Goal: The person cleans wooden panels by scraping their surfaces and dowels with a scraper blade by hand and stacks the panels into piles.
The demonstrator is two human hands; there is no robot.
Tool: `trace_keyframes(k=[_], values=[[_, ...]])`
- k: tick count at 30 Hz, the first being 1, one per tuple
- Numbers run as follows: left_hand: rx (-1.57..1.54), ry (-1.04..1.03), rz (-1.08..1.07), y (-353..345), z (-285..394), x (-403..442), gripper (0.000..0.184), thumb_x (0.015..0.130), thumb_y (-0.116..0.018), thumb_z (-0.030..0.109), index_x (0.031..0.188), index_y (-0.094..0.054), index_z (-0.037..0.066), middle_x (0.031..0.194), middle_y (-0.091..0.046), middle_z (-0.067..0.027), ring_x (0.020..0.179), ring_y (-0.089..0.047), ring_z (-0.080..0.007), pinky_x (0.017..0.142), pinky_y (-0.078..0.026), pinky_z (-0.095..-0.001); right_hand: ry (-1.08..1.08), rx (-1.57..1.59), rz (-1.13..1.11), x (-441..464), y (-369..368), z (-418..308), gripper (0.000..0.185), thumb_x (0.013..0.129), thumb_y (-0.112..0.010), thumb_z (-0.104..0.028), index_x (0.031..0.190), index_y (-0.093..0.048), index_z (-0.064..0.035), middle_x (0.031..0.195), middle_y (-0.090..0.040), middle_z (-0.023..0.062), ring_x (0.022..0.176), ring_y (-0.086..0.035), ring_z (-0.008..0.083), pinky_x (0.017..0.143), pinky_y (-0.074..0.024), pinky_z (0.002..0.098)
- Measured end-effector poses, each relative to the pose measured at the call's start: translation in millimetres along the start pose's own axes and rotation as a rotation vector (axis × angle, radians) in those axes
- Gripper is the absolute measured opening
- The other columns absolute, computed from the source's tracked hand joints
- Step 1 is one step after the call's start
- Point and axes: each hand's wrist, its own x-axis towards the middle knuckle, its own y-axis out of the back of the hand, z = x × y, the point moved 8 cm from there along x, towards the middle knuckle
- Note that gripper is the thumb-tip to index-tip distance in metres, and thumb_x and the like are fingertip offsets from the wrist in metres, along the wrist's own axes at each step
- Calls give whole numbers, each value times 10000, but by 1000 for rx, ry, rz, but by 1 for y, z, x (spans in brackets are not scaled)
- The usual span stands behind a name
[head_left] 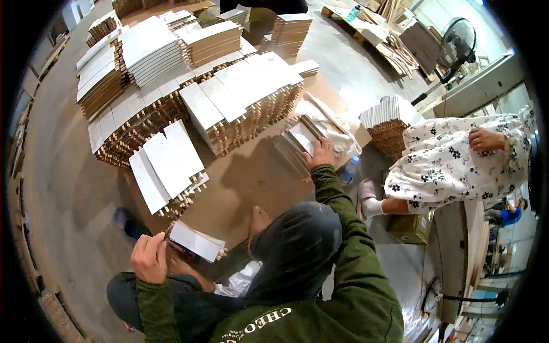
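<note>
My left hand (150, 258) is raised by my knee with its fingers curled together; what it holds, if anything, is too small to make out. Just right of it lies a small stack of white-topped boards (196, 241) with wooden pegs at its end. My right hand (322, 153) rests on a brown strip (310, 127) at the edge of another stack of boards (301, 137), fingers bent over it. A white cloth (331, 123) lies beside that stack. Fanned white boards with pegs (166, 166) sit ahead of my left hand.
Tall stacks of pegged boards (246, 86) stand ahead on brown sheet (251, 177). A blue-capped bottle (350, 169) is right of my right forearm. A person in a patterned dress (452, 160) stands at the right, near a metal tin (410, 228). A fan (457, 43) is farther back.
</note>
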Motion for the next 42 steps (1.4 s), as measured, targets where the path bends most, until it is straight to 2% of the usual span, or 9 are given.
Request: trace_keyframes(k=[3, 7, 9, 11, 14, 21, 29, 35, 42], values=[[-31, 43, -11, -4, -4, -1, 181, 709, -610, -8, 887, -606, 23, 722, -508, -128, 674, -526, -320, 592, -433, -367, -129, -110, -126, -4, 3, 2, 465, 743, -639, -385, 1099, -523, -110, 1264, -410, 171, 1152, -401, 317, 939, -357, 417], [-13, 25, -3, -1, -7, -6, 211, 670, -636, 9, 874, -613, 55, 719, -507, -119, 688, -539, -312, 590, -435, -384, 151, -27, 155, 7, 17, -13, 480, 714, -639, -401, 1084, -557, -107, 1140, -520, 155, 1039, -487, 353, 890, -398, 441], [33, 15, 3, 0, -8, -10, 205, 665, -639, 22, 863, -616, 71, 716, -509, -95, 696, -548, -294, 599, -448, -369, 244, 204, -92, 26, 27, -36, 434, 756, -634, -380, 1075, -557, -97, 1051, -552, 150, 1008, -512, 333, 863, -414, 421], [30, -12, 48, 6, -4, -11, 194, 661, -641, 27, 849, -620, 71, 703, -510, -89, 683, -552, -281, 589, -450, -357, 394, 275, -356, 33, 48, -89, 415, 808, -595, -387, 1087, -554, -82, 995, -572, 135, 890, -577, 280, 768, -470, 366], [-6, -4, 57, 7, -8, -14, 158, 696, -645, 56, 854, -630, 53, 699, -515, -91, 693, -558, -276, 590, -451, -362, 590, 314, -525, 29, 98, -190, 435, 796, -580, -423, 1116, -548, -130, 1082, -570, 129, 959, -567, 294, 820, -460, 376], [32, -24, 131, 13, -11, -21, 163, 700, -648, 81, 862, -638, 93, 686, -515, -77, 657, -557, -257, 566, -459, -363, 942, 242, -401, -28, 94, -353, 464, 752, -634, -375, 1131, -532, -127, 1062, -553, 105, 950, -559, 292, 804, -468, 389], [53, 2, 163, 18, -38, -49, 139, 702, -590, 88, 837, -620, 104, 741, -552, -56, 698, -580, -232, 591, -473, -336, 1142, 197, -436, -79, 135, -360, 494, 659, -682, -382, 1080, -558, -155, 958, -555, 135, 878, -561, 320, 724, -473, 419], [52, 62, 157, 20, -40, -59, 121, 718, -584, 86, 840, -589, 89, 751, -527, -66, 709, -568, -237, 588, -448, -345, 1155, 170, -819, -125, 153, -379, 552, 713, -639, -493, 1117, -541, -131, 947, -592, 148, 844, -586, 332, 718, -478, 426], [90, 72, 149, 15, -48, -61, 115, 725, -601, 102, 837, -587, 85, 767, -534, -71, 732, -571, -245, 617, -459, -352, 1257, 67, -720, -112, 156, -406, 582, 726, -613, -518, 1162, -526, -143, 946, -603, 136, 892, -587, 311, 762, -466, 416]])
